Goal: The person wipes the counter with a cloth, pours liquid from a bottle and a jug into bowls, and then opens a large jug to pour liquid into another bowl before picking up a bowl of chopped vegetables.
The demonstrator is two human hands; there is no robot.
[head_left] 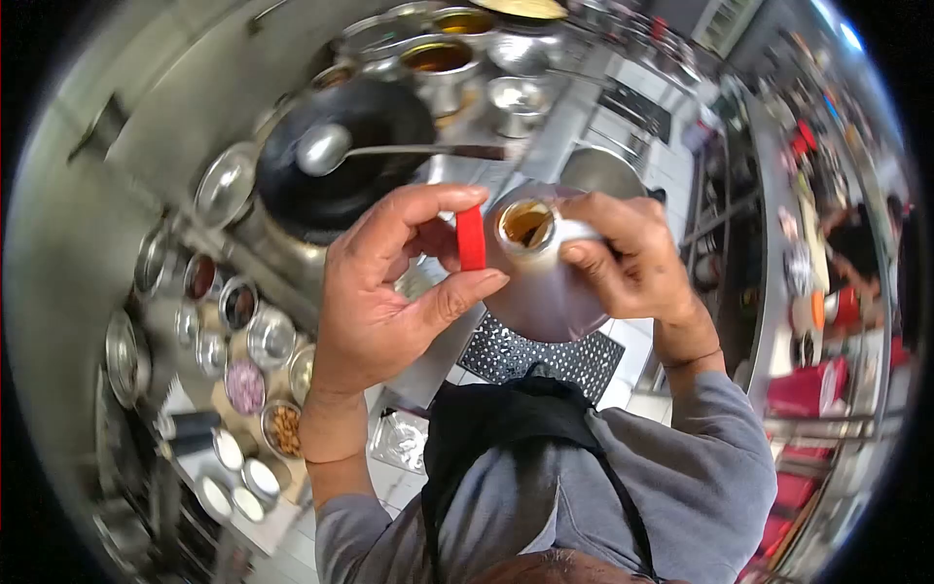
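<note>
Cap (471, 237) in left hand (389, 292), bottle (540, 282) in right hand (632, 258)

Bright, even daylight fills the kitchen, strongest from the upper right, where the far windows wash out to pale blue-white. The round black wok (345, 146) and the long steel ladle (326, 148) in it carry hard white glare. The fisheye view bends everything: the steel counter wall (97, 195) curves and smears toward the black rim. The centre is sharp; the right-hand background is blurred.
</note>
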